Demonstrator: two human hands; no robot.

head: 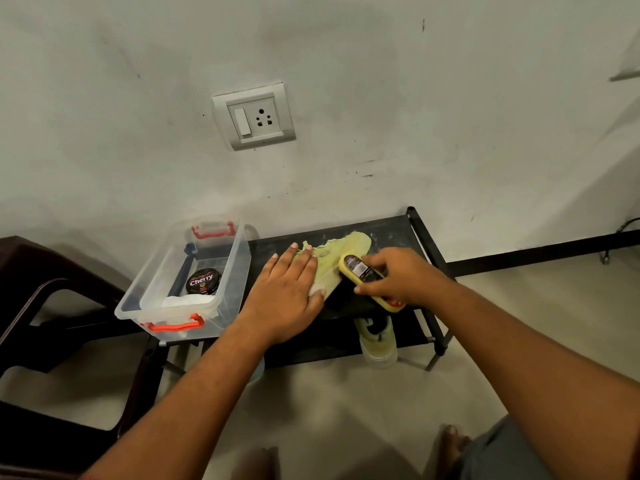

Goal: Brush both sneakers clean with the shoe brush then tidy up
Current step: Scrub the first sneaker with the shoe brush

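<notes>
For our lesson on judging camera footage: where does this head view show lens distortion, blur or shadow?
Head view: the wide-angle lens tilts the wall socket; the light is dim and soft; the shoe brush label in the right hand is blurred, while the polish tin reads clearly; the second sneaker below the rack top sits in shadow.

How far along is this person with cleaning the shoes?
Nothing plainly looks finished. In hand: the left hand presses flat on a light green sneaker atop the black rack while the right hand grips the yellow shoe brush against it. Left: the second sneaker on the lower shelf, brushed or not I cannot tell, and tidying up, likely into the open clear box holding the polish tin.
</notes>
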